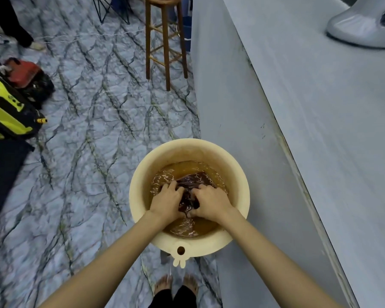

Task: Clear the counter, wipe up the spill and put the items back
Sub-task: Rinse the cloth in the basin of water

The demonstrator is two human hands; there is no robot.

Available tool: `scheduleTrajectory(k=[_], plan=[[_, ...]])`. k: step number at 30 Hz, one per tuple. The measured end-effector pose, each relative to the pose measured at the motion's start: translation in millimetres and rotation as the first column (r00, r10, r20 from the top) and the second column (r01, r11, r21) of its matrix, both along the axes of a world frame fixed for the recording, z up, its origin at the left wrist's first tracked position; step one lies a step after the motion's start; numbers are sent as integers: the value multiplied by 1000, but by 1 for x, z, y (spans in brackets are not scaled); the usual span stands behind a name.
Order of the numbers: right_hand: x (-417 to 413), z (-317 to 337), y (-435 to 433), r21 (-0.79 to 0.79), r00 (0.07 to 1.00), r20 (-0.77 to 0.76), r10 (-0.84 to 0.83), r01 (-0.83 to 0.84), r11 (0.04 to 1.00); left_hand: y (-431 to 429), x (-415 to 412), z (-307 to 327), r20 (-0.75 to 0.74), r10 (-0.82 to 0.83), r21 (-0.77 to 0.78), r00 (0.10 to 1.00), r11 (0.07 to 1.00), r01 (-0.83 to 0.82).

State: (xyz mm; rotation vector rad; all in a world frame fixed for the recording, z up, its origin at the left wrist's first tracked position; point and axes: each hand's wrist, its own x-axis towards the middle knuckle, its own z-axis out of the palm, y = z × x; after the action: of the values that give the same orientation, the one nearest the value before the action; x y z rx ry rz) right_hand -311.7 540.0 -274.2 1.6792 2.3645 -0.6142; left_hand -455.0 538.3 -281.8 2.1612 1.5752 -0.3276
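The basin (140,174) is at 6 o'clock in my view, just beside the worktop (331,130), which runs along 3 o'clock. The left grip (166,202) is closed, with its fingers curled into the dark cloth (196,177). The right grip (210,202), at its 3 o'clock, is also closed on this cloth, and the bunched part sits between them. The cloth lies in brown water (187,227), its flatter end toward 12 o'clock. A stool (165,41) stands at 12 o'clock.
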Motion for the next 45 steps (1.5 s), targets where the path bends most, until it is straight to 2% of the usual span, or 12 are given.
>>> scheduleTrajectory(k=[2,5,10,15,19,22,25,29,32,34,39,45], plan=[[0,-7,-4,-12,992,125,8,-6,1000,1,6,0,-53,5,8,999,1000,-5],[1,-11,-5,77,985,170,-32,19,997,-1,9,-3,-118,-2,102,993,995,14],[3,-10,1,139,974,217,-65,35,990,5,0,0,-68,-18,164,998,986,29],[0,-7,-1,311,999,30,-19,9,950,13,-14,14,196,-56,173,979,985,21],[-8,-8,-11,311,996,-85,-1,27,950,17,-24,35,426,-102,149,899,988,42],[-6,-1,-12,452,988,-154,-18,86,888,21,-31,47,522,-71,92,850,995,26],[-3,5,-12,563,960,-277,32,135,815,25,-41,56,580,-69,126,811,992,-6],[5,11,-4,327,920,-392,23,116,938,29,-44,65,621,-136,173,772,984,34],[14,13,5,205,976,-217,37,8,979,28,-46,69,628,-140,193,765,981,21],[21,15,8,148,990,-143,4,17,989,28,-51,70,648,-105,186,754,982,-23],[30,14,4,106,996,-78,-37,46,993,27,-57,68,639,-29,181,769,977,-113],[43,36,15,165,953,-232,-196,237,957,34,-65,66,572,74,187,817,958,-217]])
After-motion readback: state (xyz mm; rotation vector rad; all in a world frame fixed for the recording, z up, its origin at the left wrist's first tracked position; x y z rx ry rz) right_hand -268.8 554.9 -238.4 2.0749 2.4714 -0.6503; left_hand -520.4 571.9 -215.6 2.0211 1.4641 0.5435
